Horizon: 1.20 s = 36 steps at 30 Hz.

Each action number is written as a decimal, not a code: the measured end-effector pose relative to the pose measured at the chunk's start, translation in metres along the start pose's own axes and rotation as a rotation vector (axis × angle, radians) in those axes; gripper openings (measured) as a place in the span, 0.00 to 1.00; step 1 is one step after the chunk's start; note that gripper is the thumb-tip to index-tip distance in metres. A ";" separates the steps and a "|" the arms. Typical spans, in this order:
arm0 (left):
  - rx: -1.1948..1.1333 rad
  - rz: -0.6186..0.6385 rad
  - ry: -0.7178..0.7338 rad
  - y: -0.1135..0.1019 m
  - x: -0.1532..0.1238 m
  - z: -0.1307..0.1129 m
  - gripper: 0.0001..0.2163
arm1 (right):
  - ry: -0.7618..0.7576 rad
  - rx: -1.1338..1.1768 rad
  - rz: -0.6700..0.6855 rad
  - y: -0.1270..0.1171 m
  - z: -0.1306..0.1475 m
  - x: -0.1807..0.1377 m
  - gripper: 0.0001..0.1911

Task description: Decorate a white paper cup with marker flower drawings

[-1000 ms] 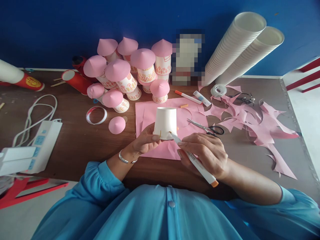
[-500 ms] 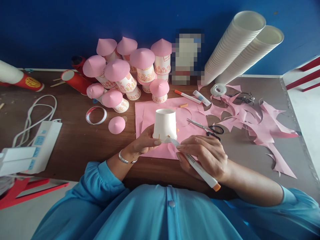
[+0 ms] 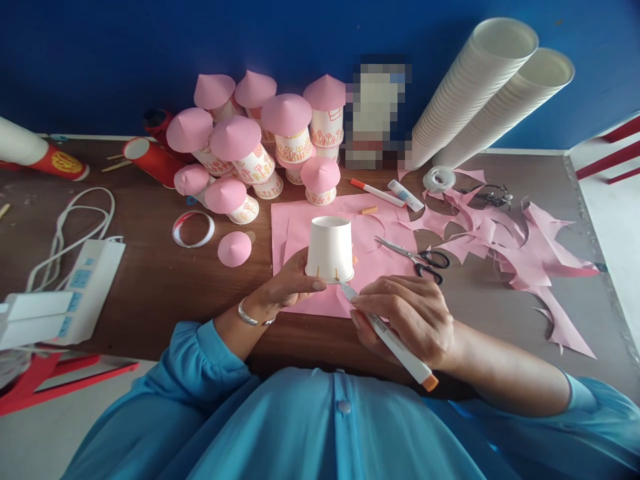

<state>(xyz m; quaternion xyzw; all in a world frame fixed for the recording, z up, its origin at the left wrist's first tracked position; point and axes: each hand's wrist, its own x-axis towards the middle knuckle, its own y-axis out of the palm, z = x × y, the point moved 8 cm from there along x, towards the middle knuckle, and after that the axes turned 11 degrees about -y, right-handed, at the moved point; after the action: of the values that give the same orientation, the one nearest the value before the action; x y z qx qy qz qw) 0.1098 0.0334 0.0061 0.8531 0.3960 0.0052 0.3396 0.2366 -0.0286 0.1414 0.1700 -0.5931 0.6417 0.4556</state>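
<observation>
My left hand (image 3: pixel 293 285) is closed around the lower left side of a white paper cup (image 3: pixel 331 247), held above pink paper (image 3: pixel 300 305). Two short orange-brown lines stand near the cup's lower rim. A white marker with an orange end (image 3: pixel 400 348) is gripped in my right hand (image 3: pixel 407 317), its tip at the bottom of the right-hand line. Behind the cup, an orange marker cap (image 3: pixel 369 210) lies on the paper. Scissors with black handles (image 3: pixel 417 257) rest to the right, partly on the paper's edge.
Several decorated cups with pink cone tops (image 3: pixel 243 150) stand at the back. Two tall stacks of paper cups (image 3: pixel 465 93) lean by the blue wall. Pink paper scraps (image 3: pixel 530 243) cover the right side, near a tape roll (image 3: pixel 439 179). A power strip (image 3: pixel 93 290) lies left.
The right-hand line on the cup now shows longer, down to the rim. The marker tip has moved slightly downward, and my right hand has shifted a little with it.
</observation>
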 end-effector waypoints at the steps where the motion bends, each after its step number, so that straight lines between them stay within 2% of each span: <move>1: -0.001 -0.007 -0.005 -0.001 0.000 0.000 0.22 | 0.000 0.006 0.002 0.000 0.001 0.000 0.06; 8: 0.033 -0.016 -0.031 0.000 0.000 0.001 0.25 | -0.001 0.016 0.023 0.001 0.002 0.002 0.05; 15: -0.056 0.008 -0.002 -0.001 0.000 0.000 0.34 | -0.034 -0.017 -0.024 -0.010 0.004 0.005 0.06; 20: -0.117 -0.031 -0.013 -0.010 -0.001 0.006 0.34 | -0.039 -0.026 -0.031 -0.013 0.002 0.004 0.07; 25: -0.147 -0.008 -0.047 -0.003 0.000 0.003 0.28 | -0.049 -0.027 -0.052 -0.014 0.001 0.002 0.08; 31: -0.141 0.019 -0.071 0.005 0.001 -0.002 0.36 | -0.054 -0.046 -0.044 -0.013 0.000 0.002 0.07; 36: -0.106 0.025 -0.040 0.003 0.001 -0.002 0.37 | -0.064 -0.044 -0.042 -0.008 0.000 0.001 0.07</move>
<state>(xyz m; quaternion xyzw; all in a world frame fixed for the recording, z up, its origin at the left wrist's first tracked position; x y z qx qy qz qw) 0.1120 0.0332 0.0090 0.8387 0.3778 0.0133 0.3921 0.2419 -0.0295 0.1469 0.1929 -0.6177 0.6129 0.4535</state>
